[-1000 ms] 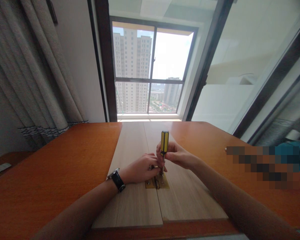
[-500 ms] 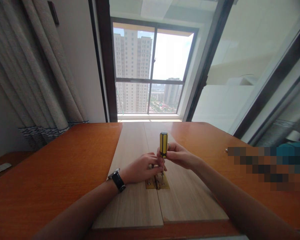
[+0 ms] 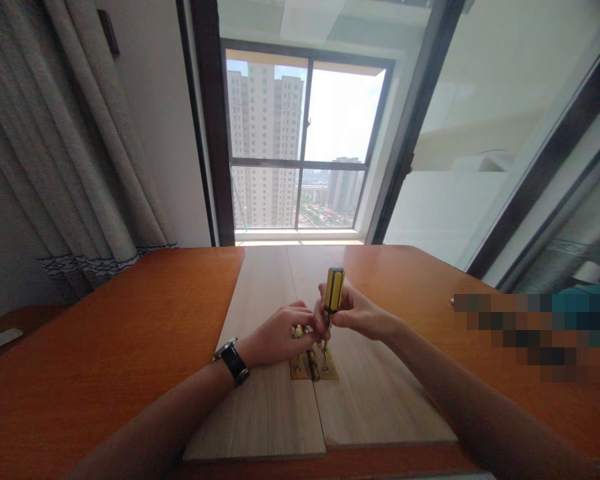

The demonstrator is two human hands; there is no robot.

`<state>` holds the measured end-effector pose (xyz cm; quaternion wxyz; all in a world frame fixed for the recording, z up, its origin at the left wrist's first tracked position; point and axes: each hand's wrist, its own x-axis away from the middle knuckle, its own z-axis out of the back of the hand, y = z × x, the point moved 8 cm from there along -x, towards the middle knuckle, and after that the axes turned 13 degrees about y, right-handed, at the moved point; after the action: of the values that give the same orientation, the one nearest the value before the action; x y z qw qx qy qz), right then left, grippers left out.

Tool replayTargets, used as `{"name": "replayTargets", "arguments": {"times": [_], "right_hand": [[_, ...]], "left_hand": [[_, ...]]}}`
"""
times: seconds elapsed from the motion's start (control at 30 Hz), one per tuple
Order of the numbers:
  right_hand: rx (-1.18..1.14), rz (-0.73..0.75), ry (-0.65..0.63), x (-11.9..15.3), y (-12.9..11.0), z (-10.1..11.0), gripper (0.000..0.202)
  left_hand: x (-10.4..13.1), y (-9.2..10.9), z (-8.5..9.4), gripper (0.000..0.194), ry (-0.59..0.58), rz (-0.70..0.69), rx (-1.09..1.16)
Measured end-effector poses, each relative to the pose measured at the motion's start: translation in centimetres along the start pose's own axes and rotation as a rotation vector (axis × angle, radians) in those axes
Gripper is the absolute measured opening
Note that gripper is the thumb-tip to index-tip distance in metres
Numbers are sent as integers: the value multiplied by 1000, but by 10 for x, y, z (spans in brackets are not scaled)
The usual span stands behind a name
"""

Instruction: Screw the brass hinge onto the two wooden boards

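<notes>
A brass-coloured hinge (image 3: 300, 371) lies flat across the seam between two pale wooden boards, the left board (image 3: 260, 417) and the right board (image 3: 385, 410). My right hand (image 3: 363, 312) is closed around a screwdriver (image 3: 335, 290) with a yellow and black handle. Its shaft points down at the hinge's right leaf, and the handle leans slightly right. My left hand (image 3: 283, 333), with a black-strapped watch (image 3: 234, 361) on the wrist, rests on the left board. Its thumb and fingers bracket the hinge's far part, the fingertips close to the shaft. The screwdriver's tip is hard to make out.
Both boards lie on an orange-brown wooden table (image 3: 130, 360). Beyond its far edge stands a window (image 3: 305, 160). Grey curtains (image 3: 70, 147) hang at the left. A blurred-out patch (image 3: 525, 327) covers something at the table's right side.
The screwdriver's handle has tilted from upright to the right, and my right hand has shifted slightly with it. My left fingertips have drawn back a little, showing more of the hinge.
</notes>
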<state>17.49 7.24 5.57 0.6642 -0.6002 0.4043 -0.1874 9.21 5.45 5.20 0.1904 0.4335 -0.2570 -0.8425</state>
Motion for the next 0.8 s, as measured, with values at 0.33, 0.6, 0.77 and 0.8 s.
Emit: {"name": "replayTargets", "arguments": {"times": [0.33,0.6,0.77,0.8], "right_hand": [[-9,20,0,-1,-2,-1,34],[-76,-46,-3,2,1,2,38],[9,-1,-11,1,0,3,34],[7,17,-20,1,-1,2,32]], "left_hand": [[3,-3,-6,14,24,5,-35],[2,0,-7,19,15,-29,-43],[2,-4,-7,16,-1,0,-84],[3,-4,-7,16,-1,3,-86]]}}
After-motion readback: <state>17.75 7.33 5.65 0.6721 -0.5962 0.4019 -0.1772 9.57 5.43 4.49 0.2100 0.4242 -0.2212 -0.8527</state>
